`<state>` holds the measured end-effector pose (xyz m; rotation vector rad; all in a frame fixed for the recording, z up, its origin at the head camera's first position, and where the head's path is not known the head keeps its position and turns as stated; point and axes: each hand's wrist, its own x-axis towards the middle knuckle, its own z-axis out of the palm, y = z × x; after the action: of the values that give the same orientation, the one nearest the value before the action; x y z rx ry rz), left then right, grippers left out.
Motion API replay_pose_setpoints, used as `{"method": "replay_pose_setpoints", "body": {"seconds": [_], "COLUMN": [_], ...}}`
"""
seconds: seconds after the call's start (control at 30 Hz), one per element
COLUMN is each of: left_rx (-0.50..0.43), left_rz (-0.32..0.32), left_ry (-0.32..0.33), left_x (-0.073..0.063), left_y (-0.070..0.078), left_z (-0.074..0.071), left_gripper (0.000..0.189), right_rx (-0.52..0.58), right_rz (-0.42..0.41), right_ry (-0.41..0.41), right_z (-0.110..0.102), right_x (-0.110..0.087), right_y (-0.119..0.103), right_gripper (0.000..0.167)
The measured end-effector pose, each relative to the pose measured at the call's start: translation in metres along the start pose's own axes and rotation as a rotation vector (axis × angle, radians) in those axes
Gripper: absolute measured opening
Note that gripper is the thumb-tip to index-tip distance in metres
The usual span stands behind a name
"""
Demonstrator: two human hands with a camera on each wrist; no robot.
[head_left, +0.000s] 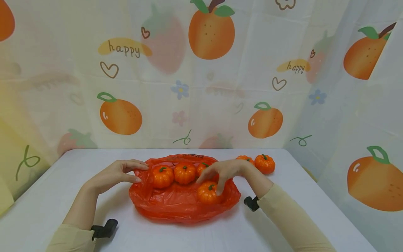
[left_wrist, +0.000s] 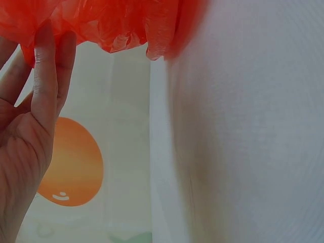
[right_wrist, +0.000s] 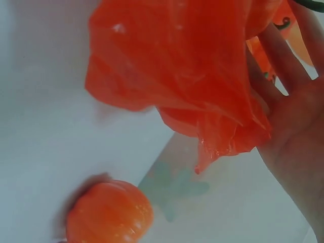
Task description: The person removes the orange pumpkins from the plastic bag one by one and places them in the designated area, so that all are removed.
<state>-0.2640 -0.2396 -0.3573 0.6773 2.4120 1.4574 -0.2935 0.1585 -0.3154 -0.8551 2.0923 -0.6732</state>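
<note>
though one bag, six pumpkins

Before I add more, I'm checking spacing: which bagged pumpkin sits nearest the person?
The front right pumpkin, with the right hand on it; the other three pumpkins visible in the red bag line up farther back.

A fruit-printed curtain lettered "happy" hangs behind the white table.
</note>
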Motion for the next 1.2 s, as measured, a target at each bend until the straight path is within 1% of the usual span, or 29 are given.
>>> {"method": "replay_pose_setpoints", "body": {"seconds": [0.3, 0.57, 0.97, 1.2], "left_rx": [0.009, 0.011, 0.021, 0.017], "left_rz": [-0.001, 0.013, -0.005, 0.000], "left_ry": [0.001, 0.001, 0.005, 0.010], "left_x": [0.0005, 0.0011, 0.0007, 0.0005], "left_y": [-0.0014, -0.0017, -0.0020, -0.0008], "left_z": [-0.0004, -0.0001, -0.0003, 0.0001], "left_gripper": [0.040, 0.039, 0.040, 0.039], "right_rx": [-0.065, -0.048, -0.059, -0.083], "right_rz": [-0.022, -0.016, -0.016, -0.024], "right_ry": [-0.031, -0.034, -0.022, 0.005], "right_z": [0.0025, 0.0055, 0.0062, 0.0031], "right_x": [0.0052, 0.0074, 0.0073, 0.0035], "right_y": [0.0032, 0.0053, 0.0046, 0.0021], "right_gripper": [0.070, 0.070, 0.068, 0.068]}}
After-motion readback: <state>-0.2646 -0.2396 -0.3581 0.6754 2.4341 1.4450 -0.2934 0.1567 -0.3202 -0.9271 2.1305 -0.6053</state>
